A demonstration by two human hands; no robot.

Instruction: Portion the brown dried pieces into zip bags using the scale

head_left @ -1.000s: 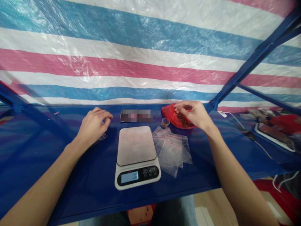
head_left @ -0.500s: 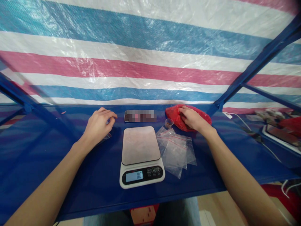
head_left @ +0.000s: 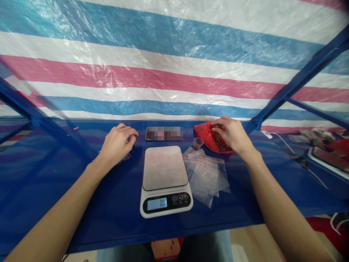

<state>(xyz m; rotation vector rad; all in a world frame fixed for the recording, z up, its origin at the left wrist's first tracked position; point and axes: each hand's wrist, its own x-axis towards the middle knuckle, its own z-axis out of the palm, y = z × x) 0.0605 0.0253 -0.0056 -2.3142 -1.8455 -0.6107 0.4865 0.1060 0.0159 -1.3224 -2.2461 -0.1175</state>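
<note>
My left hand (head_left: 120,140) hovers or rests over the blue surface left of the scale, fingers loosely curled, with a gap between thumb and forefinger and nothing visible in it. A clear plastic piece (head_left: 127,157) shows partly from under it. My right hand (head_left: 231,134) is at the mouth of a red plastic bag (head_left: 201,130), which holds reddish-brown bits (head_left: 219,142). Its fingers are bent together; what they pinch is unclear. Beside the bag stands a small clear cup (head_left: 198,142). The white kitchen scale (head_left: 165,169) reads 0.0, its plate bare.
Several clear zip bags (head_left: 205,178) lie fanned out right of the scale. A flat dark object (head_left: 164,133), partly blurred out, lies behind it. Blue metal posts (head_left: 286,87) flank the surface, with a striped sheet (head_left: 163,80) behind. A cable (head_left: 289,147) runs at far right.
My right hand has drawn up and slightly right at the red bag, and the brown bits inside now show. My left hand keeps its pose. The view has shifted slightly.
</note>
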